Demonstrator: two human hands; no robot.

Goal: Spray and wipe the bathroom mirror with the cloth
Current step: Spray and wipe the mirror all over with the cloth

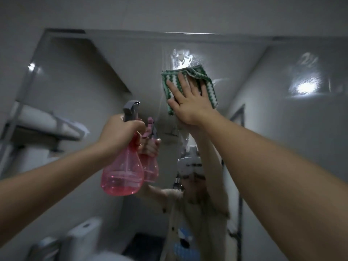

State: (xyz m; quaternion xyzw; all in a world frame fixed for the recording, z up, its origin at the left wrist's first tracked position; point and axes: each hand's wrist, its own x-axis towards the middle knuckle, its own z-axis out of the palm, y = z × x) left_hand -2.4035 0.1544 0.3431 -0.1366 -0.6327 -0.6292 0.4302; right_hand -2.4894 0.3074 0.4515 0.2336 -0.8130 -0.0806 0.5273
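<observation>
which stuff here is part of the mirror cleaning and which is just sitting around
In use: pink spray bottle in left hand; green-and-white cloth pressed flat by right hand on mirror.

Just there, seen in reflection: toilet cistern; wall shelf.

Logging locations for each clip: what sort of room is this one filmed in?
A bathroom, most likely in a home. A large wall mirror fills the view, and its reflection shows a toilet cistern and a rack holding a rolled towel.

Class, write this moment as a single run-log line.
phase: wiping | right hand: flat on green-white cloth against mirror | left hand: grip on pink spray bottle
</observation>
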